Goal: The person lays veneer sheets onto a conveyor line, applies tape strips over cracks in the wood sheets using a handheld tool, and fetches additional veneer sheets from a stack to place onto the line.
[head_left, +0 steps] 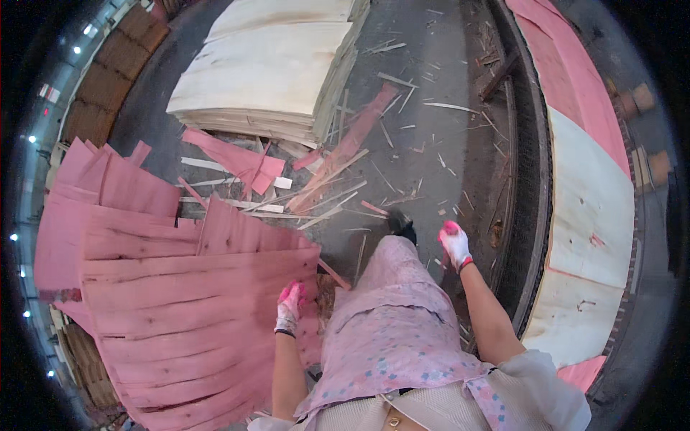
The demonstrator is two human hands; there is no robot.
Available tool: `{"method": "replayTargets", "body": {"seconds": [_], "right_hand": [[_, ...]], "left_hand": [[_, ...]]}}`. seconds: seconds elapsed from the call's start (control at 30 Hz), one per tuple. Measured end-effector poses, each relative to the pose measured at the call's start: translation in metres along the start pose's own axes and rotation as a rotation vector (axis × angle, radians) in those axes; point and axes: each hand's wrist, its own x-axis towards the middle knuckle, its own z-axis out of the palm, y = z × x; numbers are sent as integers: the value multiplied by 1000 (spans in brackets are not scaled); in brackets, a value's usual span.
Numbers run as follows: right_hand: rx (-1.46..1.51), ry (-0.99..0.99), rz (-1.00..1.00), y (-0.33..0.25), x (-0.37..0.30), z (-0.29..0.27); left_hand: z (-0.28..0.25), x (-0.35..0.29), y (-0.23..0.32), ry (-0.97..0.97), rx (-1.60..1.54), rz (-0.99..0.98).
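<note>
My left hand, in a white glove with pink fingertips, hangs over the right edge of a stack of pink-stained wood veneer sheets. Its fingers curl in, and nothing shows between them. On the other side of my body, my right hand wears a matching glove. It is loosely closed and empty, held above the floor between me and a long dark metal frame. Along that frame lie pale veneer sheets and pink veneer sheets.
Ahead stands a tall stack of cream veneer sheets. Torn pink veneer pieces and splintered wood strips litter the grey floor in front of it. Brown stacks line the far left. My flowered apron covers my legs.
</note>
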Motion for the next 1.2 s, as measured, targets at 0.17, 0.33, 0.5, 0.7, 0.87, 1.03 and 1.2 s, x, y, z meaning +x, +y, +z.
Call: {"method": "replayTargets", "body": {"seconds": [0.17, 0.33, 0.5, 0.7, 0.87, 1.03, 1.2], "right_hand": [[98, -157, 69, -96, 113, 85], [38, -328, 94, -139, 245, 190], [-142, -519, -61, -225, 337, 293], [-228, -635, -124, -306, 423, 419], [-147, -594, 62, -306, 472, 505], [133, -535, 451, -328, 450, 545], [568, -566, 632, -340, 459, 505]], "left_hand": [[12, 21, 36, 206, -10, -135], [-31, 8, -13, 506, -90, -305], [21, -24, 53, 611, -150, -643], [111, 57, 183, 661, -118, -500], [167, 127, 234, 483, -6, -434], [163, 135, 238, 413, -6, -274], [161, 139, 242, 436, 5, -221]]}}
